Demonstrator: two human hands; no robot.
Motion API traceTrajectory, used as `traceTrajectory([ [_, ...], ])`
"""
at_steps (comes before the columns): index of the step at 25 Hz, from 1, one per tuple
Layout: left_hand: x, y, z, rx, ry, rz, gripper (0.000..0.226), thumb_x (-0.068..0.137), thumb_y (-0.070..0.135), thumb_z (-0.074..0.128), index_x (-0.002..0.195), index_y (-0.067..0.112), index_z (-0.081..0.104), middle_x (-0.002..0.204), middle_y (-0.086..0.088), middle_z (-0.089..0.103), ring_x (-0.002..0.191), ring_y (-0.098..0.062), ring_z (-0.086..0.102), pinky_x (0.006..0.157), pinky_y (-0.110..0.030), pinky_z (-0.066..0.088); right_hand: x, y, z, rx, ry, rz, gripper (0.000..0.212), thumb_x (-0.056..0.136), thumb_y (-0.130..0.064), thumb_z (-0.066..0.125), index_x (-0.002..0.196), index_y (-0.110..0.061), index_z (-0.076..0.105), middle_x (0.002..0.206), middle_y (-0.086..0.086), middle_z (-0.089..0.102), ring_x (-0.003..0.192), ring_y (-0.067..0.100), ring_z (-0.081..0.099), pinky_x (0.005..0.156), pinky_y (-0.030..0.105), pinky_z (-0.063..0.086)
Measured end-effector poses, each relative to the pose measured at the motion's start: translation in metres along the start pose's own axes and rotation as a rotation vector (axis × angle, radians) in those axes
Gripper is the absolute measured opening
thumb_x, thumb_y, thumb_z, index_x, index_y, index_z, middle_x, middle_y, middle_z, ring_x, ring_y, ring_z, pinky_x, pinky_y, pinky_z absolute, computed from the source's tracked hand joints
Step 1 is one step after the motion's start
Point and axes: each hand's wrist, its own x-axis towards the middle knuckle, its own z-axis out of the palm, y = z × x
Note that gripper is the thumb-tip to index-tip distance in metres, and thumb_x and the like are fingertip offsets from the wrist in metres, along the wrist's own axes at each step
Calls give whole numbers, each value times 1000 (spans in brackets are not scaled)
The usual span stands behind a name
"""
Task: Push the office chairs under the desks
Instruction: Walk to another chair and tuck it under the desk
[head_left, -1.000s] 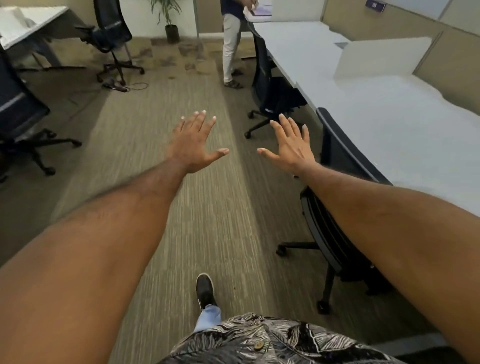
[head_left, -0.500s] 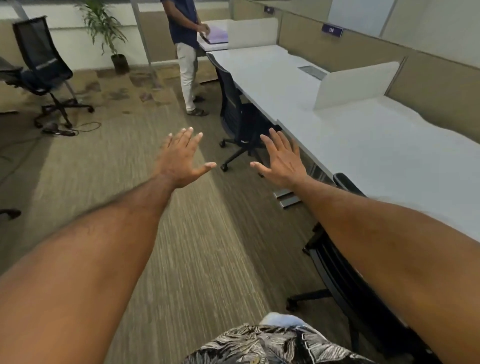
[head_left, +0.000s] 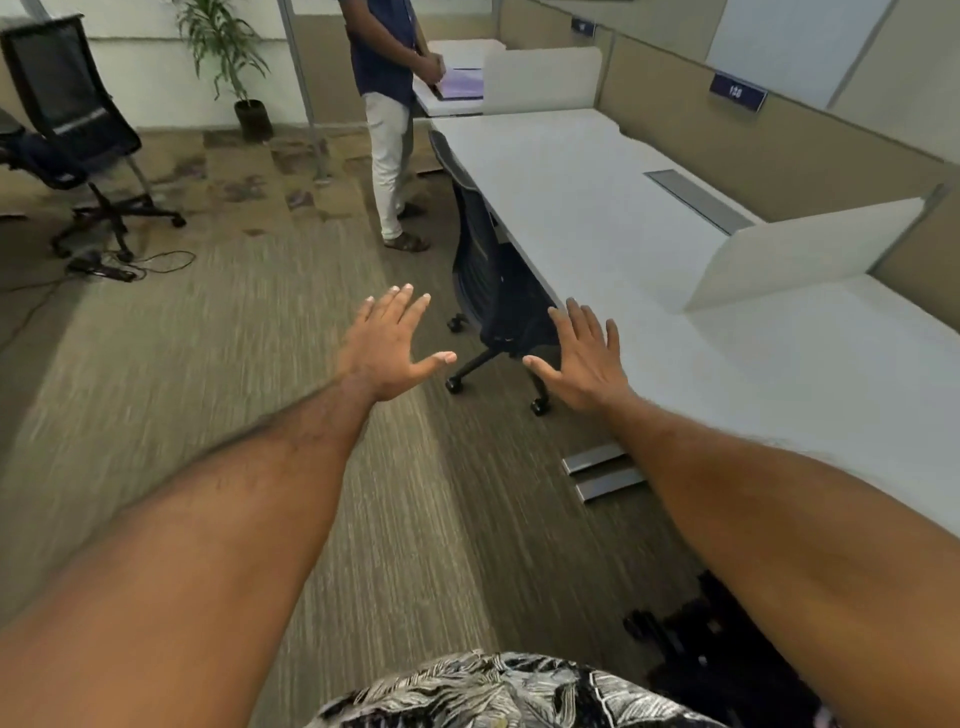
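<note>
Just short of the black office chair (head_left: 483, 280), left hand (head_left: 387, 348) and right hand (head_left: 584, 358) are held empty, fingers (head_left: 401, 307) spread wide; its backrest is best pushed evenly, straight under the surface (head_left: 561, 197).

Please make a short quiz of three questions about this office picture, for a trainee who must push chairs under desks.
1. True or false: the left hand and the right hand are open and hold nothing.
2. How does the near chair stand? A) upright, against the edge of the desk; B) lying on its side; C) on top of the desk.
3. Which chair stands far from this desk: the near chair or the left chair?
Key: 1 true; 2 A; 3 the left chair.
</note>
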Motion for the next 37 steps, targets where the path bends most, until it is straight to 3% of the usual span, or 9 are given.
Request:
traceTrajectory([
  [5,121,-42,16,8,20,56,97,91,80,33,163,17,14,171,-10,11,158,-24,6,128,-48,6,116,9,14,1,55,25,86,91,-77,30,159,-27,13,170,7,3,156,26,-3,119,50,-14],
  [10,251,-116,38,75,-79,291,107,81,89,18,164,21,8,172,-8,6,158,-23,2,128,-46,2,224,3,41,-60,63,86,85,93,-75,33,160,-27,13,170,7,0,156,27,-6,120,51,-14],
  [18,445,-229,45,59,-86,503,110,79,90,15,164,21,9,172,-7,5,158,-21,2,128,-44,-1,377,-31,60,-7,98,318,82,94,-76,30,160,-30,12,171,2,-5,156,23,-9,122,50,-16],
  [23,547,-263,68,55,-87,586,104,85,87,26,164,21,9,172,-6,5,158,-21,2,128,-44,-1,463,-31,81,40,127,407,84,93,-78,27,160,-29,15,171,0,-2,156,21,-6,121,47,-16],
  [30,657,-313,103,40,-165,524,111,78,91,20,164,22,7,172,-5,1,158,-20,-1,128,-45,-1,571,5,114,90,123,502,93,86,-84,12,160,-28,14,171,1,-1,157,21,-4,121,47,-15],
  [37,769,-317,120,-3,-172,666,113,76,95,21,164,25,10,172,-3,7,158,-19,4,128,-43,0,629,16,110,82,129,620,86,91,-77,22,160,-25,17,171,4,3,156,21,-2,123,48,-10],
])
